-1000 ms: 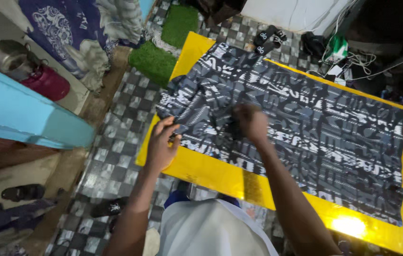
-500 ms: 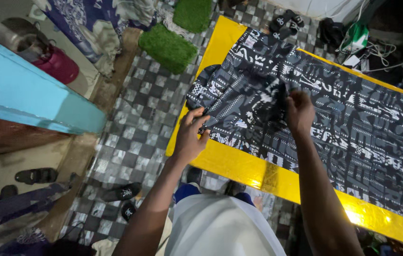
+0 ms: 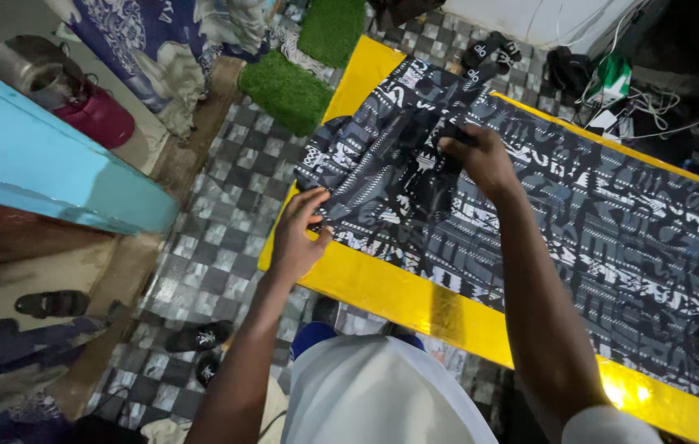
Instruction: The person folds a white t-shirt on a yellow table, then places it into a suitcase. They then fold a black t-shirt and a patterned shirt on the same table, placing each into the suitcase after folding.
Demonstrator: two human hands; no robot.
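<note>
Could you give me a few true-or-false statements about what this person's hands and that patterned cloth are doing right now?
1. The patterned cloth lies on a yellow table. True.
2. The left hand holds scissors. False: it pinches the cloth's near edge.
3. The right hand grips a bunched fold of the cloth. True.
4. The cloth is plain red. False: it is black and white.
5. Green mats lie on the checkered floor. True.
</note>
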